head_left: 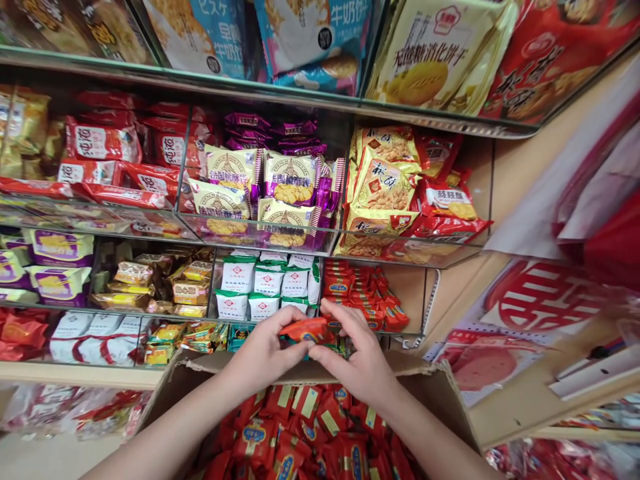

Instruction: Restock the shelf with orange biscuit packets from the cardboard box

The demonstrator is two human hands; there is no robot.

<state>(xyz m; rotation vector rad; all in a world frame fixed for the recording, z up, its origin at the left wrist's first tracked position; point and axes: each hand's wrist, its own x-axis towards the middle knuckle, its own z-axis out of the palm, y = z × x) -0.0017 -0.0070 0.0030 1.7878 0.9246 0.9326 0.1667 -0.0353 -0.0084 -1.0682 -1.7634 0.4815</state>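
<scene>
My left hand [263, 353] and my right hand [357, 353] meet above an open cardboard box [440, 393], both closed on one red snack packet [307, 329] held between their fingertips. The box below is full of several red and yellow packets [305, 433] of the same kind. Just behind my hands, a shelf compartment holds a stack of matching red packets [367, 293]. To its left stand white and green packets [265, 283].
Glass-fronted shelves [260, 237] fill the view, stocked with purple biscuit packs [290, 177], yellow packs [385, 180] and red packs [105, 143]. Large bags [430, 60] sit on the top shelf. Red and white printed sheets [540, 300] lie on a counter at right.
</scene>
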